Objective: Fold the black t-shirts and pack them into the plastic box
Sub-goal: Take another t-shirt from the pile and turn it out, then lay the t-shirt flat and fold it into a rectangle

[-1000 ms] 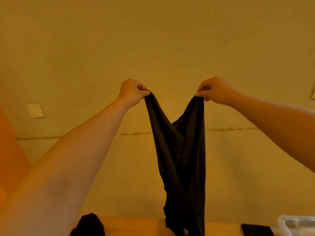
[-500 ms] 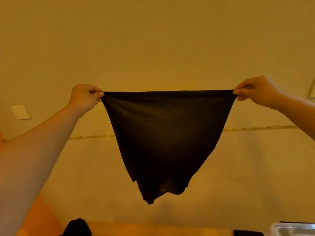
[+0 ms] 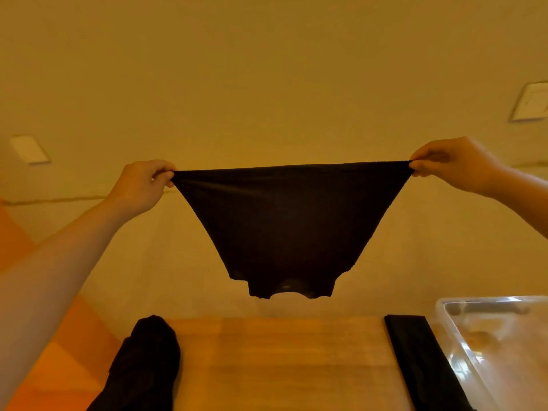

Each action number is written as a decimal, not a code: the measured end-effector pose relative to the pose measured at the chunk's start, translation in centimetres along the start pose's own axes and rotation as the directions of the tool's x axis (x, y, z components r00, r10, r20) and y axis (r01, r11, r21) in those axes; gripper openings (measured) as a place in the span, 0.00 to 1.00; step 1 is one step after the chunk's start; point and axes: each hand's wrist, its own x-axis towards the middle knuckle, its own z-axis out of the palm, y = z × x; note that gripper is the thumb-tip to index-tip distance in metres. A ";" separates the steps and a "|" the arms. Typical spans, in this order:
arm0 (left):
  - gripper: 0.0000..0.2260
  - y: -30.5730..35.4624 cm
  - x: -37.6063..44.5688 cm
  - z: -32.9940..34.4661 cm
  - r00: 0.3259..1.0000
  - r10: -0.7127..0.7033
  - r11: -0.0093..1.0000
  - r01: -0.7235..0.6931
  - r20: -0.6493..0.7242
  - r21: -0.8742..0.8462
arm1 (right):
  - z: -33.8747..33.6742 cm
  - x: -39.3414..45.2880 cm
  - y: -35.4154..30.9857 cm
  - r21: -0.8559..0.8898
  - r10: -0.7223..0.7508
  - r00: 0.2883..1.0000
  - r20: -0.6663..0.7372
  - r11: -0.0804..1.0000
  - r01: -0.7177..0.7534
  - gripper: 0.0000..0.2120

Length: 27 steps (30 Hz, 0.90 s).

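Note:
A black t-shirt hangs stretched wide in the air above the wooden table, neck end down. My left hand pinches its left corner and my right hand pinches its right corner, so the top edge is taut. A crumpled heap of black t-shirts lies on the table at the left. A folded black t-shirt lies flat at the right, beside the clear plastic box.
A plain wall stands close behind the table, with a white plate at the left and another white plate at the upper right. An orange surface runs along the table's left side.
My hands moved apart from a bunched hold to a wide spread, so the t-shirt opened flat. The view has tilted down, showing more of the table, the heap and the box.

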 end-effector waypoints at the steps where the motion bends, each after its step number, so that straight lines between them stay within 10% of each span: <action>1: 0.09 -0.7 -1.8 0.1 1.000 0.016 1.000 -0.016 0.008 -0.014 | 0.4 -1.7 0.1 0.010 0.018 1.000 0.003 1.000 -0.018 0.01; 13: 0.13 -7.9 -27.2 1.9 0.984 0.077 0.955 -0.026 0.162 -0.296 | 8.1 -27.4 -0.7 0.265 0.327 0.938 0.119 0.900 -0.347 0.02; 21: 0.11 -11.8 -41.6 5.9 0.882 0.214 0.961 -0.112 0.419 -0.254 | 13.9 -40.1 2.1 -0.147 0.378 0.885 0.271 0.925 -0.350 0.17; 27: 0.11 -12.5 -46.6 8.6 0.831 0.261 0.965 -0.203 0.492 -0.169 | 17.8 -43.5 3.1 -0.406 0.373 0.807 0.459 0.895 -0.182 0.09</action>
